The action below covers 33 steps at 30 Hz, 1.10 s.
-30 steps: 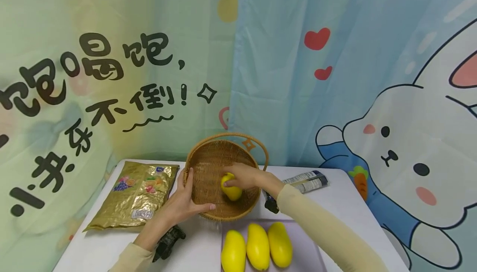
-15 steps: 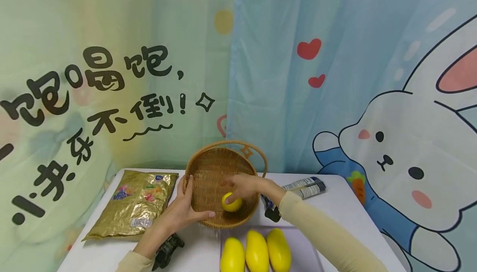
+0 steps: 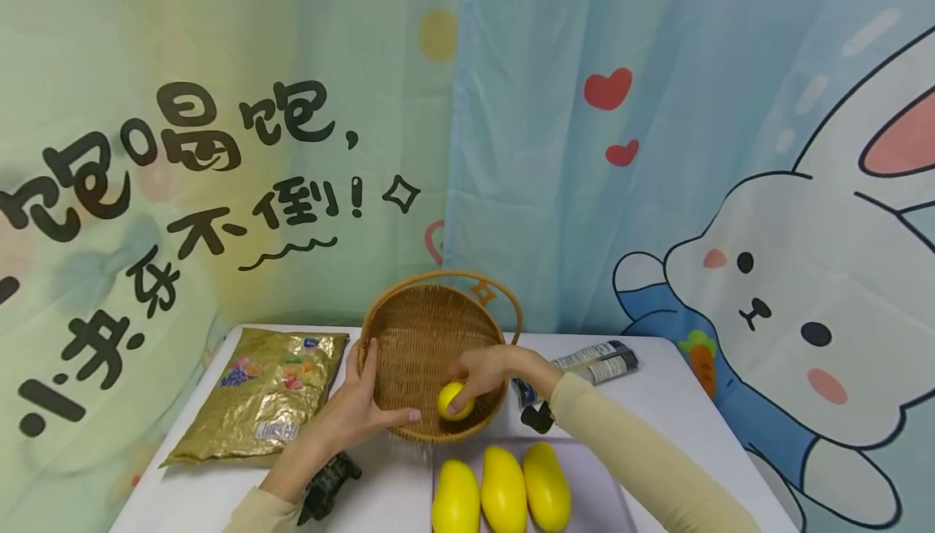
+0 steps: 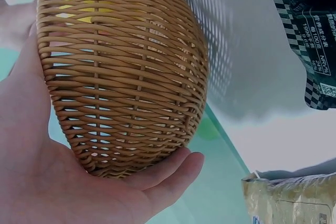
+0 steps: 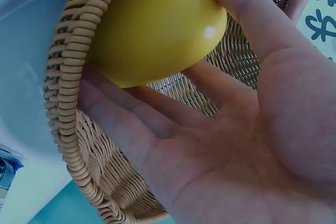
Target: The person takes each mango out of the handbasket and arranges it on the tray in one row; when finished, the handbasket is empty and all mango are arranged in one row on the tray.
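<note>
A round wicker basket [image 3: 409,338] with an arched handle is tipped so its inside faces me. My left hand [image 3: 358,403] holds it by the left side, thumb over the rim. In the left wrist view, my fingers [image 4: 170,177] curl under the woven outside [image 4: 126,77]. My right hand [image 3: 482,371] reaches into the basket and grips a yellow mango [image 3: 454,401] near the lower rim. From the right wrist, the mango [image 5: 163,30] lies between my thumb and fingers, which pass beneath it. Part of the fingertips is hidden behind the fruit.
Three yellow mangoes [image 3: 504,488] lie side by side on a pale purple tray [image 3: 595,509] in front. A gold fruit-print bag [image 3: 263,391] lies left, a dark package [image 3: 330,484] near the left forearm. Silver-grey packets [image 3: 599,361] lie behind the right arm.
My right hand lifted its fingers a little off the mango, then came down around it again. The mango has turned so its end faces me. My left hand keeps its hold on the basket.
</note>
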Each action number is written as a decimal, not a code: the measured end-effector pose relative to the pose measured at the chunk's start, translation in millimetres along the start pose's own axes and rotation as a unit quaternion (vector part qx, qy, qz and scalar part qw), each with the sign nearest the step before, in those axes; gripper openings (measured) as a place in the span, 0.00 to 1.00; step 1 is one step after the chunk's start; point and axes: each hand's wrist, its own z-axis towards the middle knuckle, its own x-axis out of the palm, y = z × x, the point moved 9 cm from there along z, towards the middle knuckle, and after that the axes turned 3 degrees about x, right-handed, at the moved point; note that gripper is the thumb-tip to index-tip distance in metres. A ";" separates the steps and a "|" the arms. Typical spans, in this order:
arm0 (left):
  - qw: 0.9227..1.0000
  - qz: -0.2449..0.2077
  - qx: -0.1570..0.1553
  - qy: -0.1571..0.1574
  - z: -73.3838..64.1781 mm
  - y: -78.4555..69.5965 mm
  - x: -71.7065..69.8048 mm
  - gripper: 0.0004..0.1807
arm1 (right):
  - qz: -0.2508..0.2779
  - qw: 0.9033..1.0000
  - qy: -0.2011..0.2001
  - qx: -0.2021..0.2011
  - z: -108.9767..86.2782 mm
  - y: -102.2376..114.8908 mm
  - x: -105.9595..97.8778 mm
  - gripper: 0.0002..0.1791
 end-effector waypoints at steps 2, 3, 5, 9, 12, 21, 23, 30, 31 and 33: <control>1.000 0.002 0.003 -0.002 0.4 -0.9 -0.4 0.76 | 0.000 1.000 -0.002 -0.005 -1.3 0.0 -0.8 0.36; 1.000 0.003 0.006 -0.004 0.5 -1.3 -0.6 0.76 | 0.002 1.000 -0.004 -0.008 -2.0 0.0 -1.3 0.36; 1.000 0.002 0.005 -0.006 0.3 -0.9 -0.1 0.76 | 0.012 1.000 -0.008 -0.013 -3.6 -0.8 -1.7 0.35; 1.000 -0.003 -0.005 -0.001 -0.2 2.1 2.4 0.76 | 0.044 0.999 -0.022 -0.020 -9.0 -3.5 -2.5 0.36; 1.000 -0.010 -0.017 0.007 -0.6 5.2 4.7 0.76 | 0.061 0.997 -0.046 -0.028 -16.6 -5.1 -6.1 0.37; 1.000 -0.007 -0.021 0.010 -1.0 7.8 2.9 0.76 | 0.106 0.985 -0.117 -0.064 -56.0 -7.3 -18.0 0.39; 1.000 -0.005 -0.021 0.010 -1.1 8.1 1.4 0.77 | 0.123 0.982 -0.130 -0.065 -65.3 -11.1 -17.9 0.39; 1.000 -0.001 -0.018 0.014 -0.6 7.7 -1.7 0.76 | 0.216 0.961 -0.160 -0.064 -100.3 -24.2 -7.8 0.39; 1.000 -0.002 -0.017 0.014 -0.6 7.6 -1.8 0.76 | 0.225 0.959 -0.164 -0.062 -105.7 -25.6 -6.6 0.39; 1.000 -0.004 -0.016 0.017 -0.6 7.5 -1.4 0.76 | 0.242 0.953 -0.173 -0.060 -116.5 -27.8 -4.7 0.40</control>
